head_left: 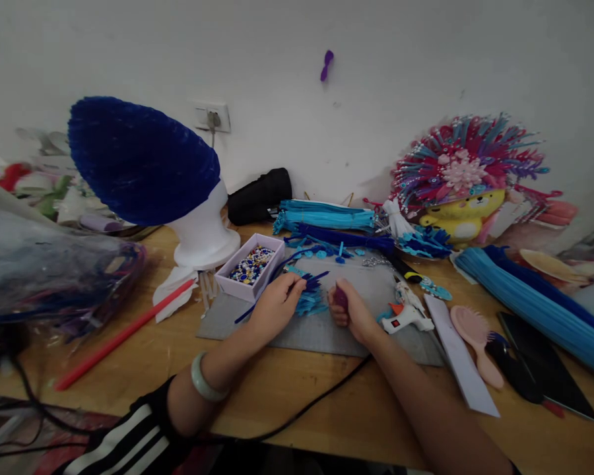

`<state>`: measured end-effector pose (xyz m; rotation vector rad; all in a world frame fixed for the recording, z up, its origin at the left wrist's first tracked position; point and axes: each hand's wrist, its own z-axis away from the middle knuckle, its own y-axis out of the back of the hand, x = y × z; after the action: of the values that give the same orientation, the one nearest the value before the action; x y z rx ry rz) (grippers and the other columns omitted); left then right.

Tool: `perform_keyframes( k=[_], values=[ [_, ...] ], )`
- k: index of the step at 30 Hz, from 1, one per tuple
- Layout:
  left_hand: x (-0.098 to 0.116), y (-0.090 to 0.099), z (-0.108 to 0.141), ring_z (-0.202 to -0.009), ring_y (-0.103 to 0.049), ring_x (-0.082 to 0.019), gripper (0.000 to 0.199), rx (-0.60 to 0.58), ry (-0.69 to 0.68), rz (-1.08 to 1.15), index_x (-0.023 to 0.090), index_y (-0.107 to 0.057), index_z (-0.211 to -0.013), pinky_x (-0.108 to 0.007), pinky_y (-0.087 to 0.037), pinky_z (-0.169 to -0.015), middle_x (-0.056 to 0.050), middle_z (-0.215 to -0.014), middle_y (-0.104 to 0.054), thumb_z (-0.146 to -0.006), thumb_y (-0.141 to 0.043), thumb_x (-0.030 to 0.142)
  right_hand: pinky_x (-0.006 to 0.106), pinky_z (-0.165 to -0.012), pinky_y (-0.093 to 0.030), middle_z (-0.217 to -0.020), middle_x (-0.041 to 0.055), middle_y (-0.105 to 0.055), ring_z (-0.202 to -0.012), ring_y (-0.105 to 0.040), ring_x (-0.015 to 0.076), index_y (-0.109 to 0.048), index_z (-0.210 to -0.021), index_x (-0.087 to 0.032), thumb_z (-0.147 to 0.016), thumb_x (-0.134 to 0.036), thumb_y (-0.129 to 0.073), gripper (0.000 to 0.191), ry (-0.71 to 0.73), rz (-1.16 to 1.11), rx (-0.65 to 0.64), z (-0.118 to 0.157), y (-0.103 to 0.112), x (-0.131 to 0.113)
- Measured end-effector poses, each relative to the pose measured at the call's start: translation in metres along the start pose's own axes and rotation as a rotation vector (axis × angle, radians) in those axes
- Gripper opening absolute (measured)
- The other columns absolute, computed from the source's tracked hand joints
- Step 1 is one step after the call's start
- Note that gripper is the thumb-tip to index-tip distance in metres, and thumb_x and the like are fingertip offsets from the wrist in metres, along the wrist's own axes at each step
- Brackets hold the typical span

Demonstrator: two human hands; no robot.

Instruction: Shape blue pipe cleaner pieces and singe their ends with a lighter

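My left hand (278, 305) is closed in a pinch at the mat's middle, with a short dark blue pipe cleaner (319, 276) sticking out from its fingertips. Just beyond and below that piece lies a pile of cut light blue pipe cleaners (313, 303). A short gap away, my right hand (357, 313) is curled round a small dark purple object (341, 299); its kind is mostly hidden by the fingers. Both hands are over the grey mat (321, 338). Left of my left hand stands a white box (236, 290) of mixed beads and gems.
A white glue gun (408, 320) lies right of my right hand. Behind are bundled blue pipe cleaners (327, 216). A foam head (200, 227) wears a dark blue fan-shaped piece (143, 161). A pink brush (475, 336) and a black cable (317, 404) are near.
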<state>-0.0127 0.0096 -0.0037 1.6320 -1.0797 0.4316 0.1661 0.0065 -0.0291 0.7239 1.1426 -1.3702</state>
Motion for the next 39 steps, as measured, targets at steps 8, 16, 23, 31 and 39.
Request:
perform_keyframes(
  k=[8,16,23,31,39],
  values=[
    [0.005,-0.007,0.005,-0.071,-0.057,-0.018,0.023,-0.057,-0.026,0.043,0.021,-0.052,-0.071,-0.029,-0.045,-0.069,-0.001,-0.072,-0.06,-0.092,-0.045,0.026,0.024,-0.045,-0.02,-0.05,-0.0083,-0.039,-0.045,-0.027,0.0074,-0.055,-0.069,-0.021,-0.056,-0.055,-0.079,0.044,0.231,-0.039,0.163,0.012,-0.034,0.002],
    [-0.001,-0.005,0.002,-0.072,-0.06,-0.017,0.013,-0.047,-0.044,0.017,0.02,-0.059,-0.08,-0.029,-0.048,-0.069,0.0,-0.075,-0.063,-0.091,-0.052,0.024,0.024,-0.043,-0.018,-0.045,-0.0091,-0.038,-0.041,-0.026,0.0074,-0.055,-0.065,-0.021,-0.058,-0.051,-0.074,0.036,0.229,-0.069,0.227,0.013,-0.028,-0.007],
    [-0.009,0.003,0.002,-0.094,-0.062,-0.024,0.017,0.151,-0.224,-0.207,0.018,-0.065,-0.104,-0.039,-0.053,-0.085,-0.008,-0.099,-0.064,-0.089,-0.06,0.024,0.025,-0.045,-0.023,-0.045,-0.0088,-0.038,-0.043,-0.031,0.0094,-0.061,-0.069,-0.021,-0.061,-0.042,-0.068,0.024,0.229,0.088,0.262,0.007,-0.016,-0.007],
    [-0.005,0.003,0.004,-0.093,-0.059,-0.026,0.017,0.058,-0.349,-0.445,0.019,-0.072,-0.099,-0.043,-0.053,-0.084,-0.009,-0.101,-0.064,-0.084,-0.065,0.023,0.029,-0.064,-0.042,-0.066,0.0012,-0.062,-0.068,-0.055,0.0189,-0.065,-0.066,-0.02,-0.066,-0.034,-0.059,0.015,0.345,0.453,0.247,0.008,-0.015,-0.007],
    [-0.005,0.002,0.001,-0.09,-0.058,-0.024,0.009,0.015,-0.26,-0.309,0.019,-0.071,-0.086,-0.039,-0.051,-0.084,-0.006,-0.092,-0.064,-0.084,-0.062,0.018,0.031,-0.068,-0.044,-0.067,0.0017,-0.063,-0.07,-0.057,0.0201,-0.063,-0.066,-0.021,-0.062,-0.035,-0.057,0.016,0.37,0.412,0.288,0.009,-0.017,-0.011]
  ],
)
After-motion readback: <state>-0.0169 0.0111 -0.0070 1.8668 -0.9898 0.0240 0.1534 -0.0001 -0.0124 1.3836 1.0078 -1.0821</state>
